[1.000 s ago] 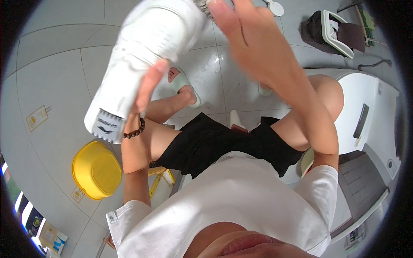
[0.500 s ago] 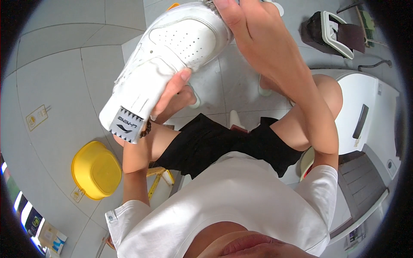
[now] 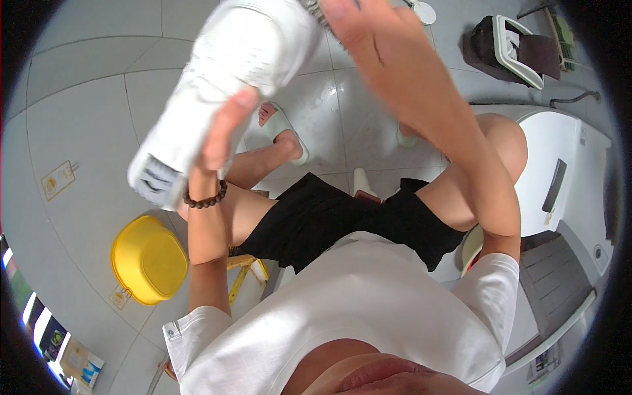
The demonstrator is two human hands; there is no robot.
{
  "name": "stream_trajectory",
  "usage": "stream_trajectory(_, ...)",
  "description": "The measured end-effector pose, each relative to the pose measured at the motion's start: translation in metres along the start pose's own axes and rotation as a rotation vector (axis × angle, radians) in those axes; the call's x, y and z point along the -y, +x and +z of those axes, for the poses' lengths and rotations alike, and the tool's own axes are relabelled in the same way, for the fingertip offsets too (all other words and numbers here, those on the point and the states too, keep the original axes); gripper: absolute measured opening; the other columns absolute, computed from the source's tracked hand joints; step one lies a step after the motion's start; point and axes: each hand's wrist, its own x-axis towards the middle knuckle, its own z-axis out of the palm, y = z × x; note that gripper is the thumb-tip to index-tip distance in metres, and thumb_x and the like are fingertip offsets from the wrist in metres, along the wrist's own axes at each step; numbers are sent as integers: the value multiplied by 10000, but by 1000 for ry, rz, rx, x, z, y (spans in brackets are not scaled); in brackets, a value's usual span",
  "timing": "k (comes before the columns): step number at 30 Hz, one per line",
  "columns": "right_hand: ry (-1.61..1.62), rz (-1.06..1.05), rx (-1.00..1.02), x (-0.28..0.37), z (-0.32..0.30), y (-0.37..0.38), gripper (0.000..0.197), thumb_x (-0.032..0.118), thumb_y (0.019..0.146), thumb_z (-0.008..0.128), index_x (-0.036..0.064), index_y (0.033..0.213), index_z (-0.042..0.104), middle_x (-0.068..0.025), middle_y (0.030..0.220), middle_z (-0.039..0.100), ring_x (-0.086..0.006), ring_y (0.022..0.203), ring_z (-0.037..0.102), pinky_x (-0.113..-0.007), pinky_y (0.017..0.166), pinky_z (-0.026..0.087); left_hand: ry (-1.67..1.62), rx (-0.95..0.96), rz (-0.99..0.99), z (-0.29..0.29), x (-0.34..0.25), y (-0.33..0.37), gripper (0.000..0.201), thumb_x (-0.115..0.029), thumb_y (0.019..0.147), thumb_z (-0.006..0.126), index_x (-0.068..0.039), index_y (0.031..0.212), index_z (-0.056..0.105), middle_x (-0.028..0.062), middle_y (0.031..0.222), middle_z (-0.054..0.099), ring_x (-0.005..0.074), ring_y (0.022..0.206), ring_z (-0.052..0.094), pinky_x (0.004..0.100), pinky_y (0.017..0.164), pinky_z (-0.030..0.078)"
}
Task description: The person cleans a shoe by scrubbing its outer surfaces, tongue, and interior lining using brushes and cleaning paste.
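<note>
A white sneaker [image 3: 230, 59], slightly blurred, is held up at the upper left with its toe toward the top edge and its heel patch toward me. My left hand [image 3: 225, 128] grips it around the side, thumb showing; a beaded bracelet [image 3: 205, 196] circles that wrist. At the top edge my right hand [image 3: 359, 26] closes on a brush, of which only dark grey bristles [image 3: 316, 12] show, against or right beside the toe. The rest of the brush is hidden or out of frame.
At the left is a yellow basin [image 3: 150, 260]. A black bin with a white rim [image 3: 510, 52] stands at the far right, near a white appliance [image 3: 566, 171]. Below my arms are my legs in black shorts [image 3: 329, 217] and a slippered foot [image 3: 282, 128] on grey tiles.
The sneaker and my left hand have shifted left and slightly up, uncovering my slippered foot. My right hand has moved a little left, with the bristles still at the toe.
</note>
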Motion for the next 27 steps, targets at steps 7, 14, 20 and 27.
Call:
stream_trajectory(7, -149, -266, -109, -35, 8, 4, 254, 186, 1055, 499, -27, 1191, 478, -293, 908, 568, -438, 659, 596, -505, 599, 466, 401, 6, 196, 10, 5, -3, 611, -341, 757, 846, -61, 1274, 681, 102, 1140, 727, 243, 1055, 665, 333, 979, 495)
stream_trajectory(14, 312, 168, 9, -6, 4, 0, 305, 61, 986, 526, -68, 1262, 515, -252, 1051, 490, -346, 658, 558, -433, 568, 477, 155, 118, 97, -8, -6, 6, 455, -319, 833, 767, -53, 1198, 713, 124, 1114, 736, 243, 1018, 682, 350, 913, 526)
stream_trajectory(20, -211, -387, -146, -42, 9, 5, 367, 62, 967, 531, -53, 1315, 504, -261, 1007, 496, -331, 558, 517, -422, 499, 443, 426, 44, 382, 11, 3, 4, 615, -152, 626, 888, -191, 1218, 724, 126, 1099, 732, 299, 954, 700, 411, 873, 564)
stream_trajectory(27, -81, -328, -25, -34, 19, 7, 335, 60, 966, 548, -26, 1289, 520, -262, 996, 495, -352, 524, 501, -422, 447, 405, -119, 79, 89, -1, -3, 21, 510, -278, 823, 802, 39, 1204, 684, 113, 1163, 735, 224, 1076, 673, 334, 936, 514)
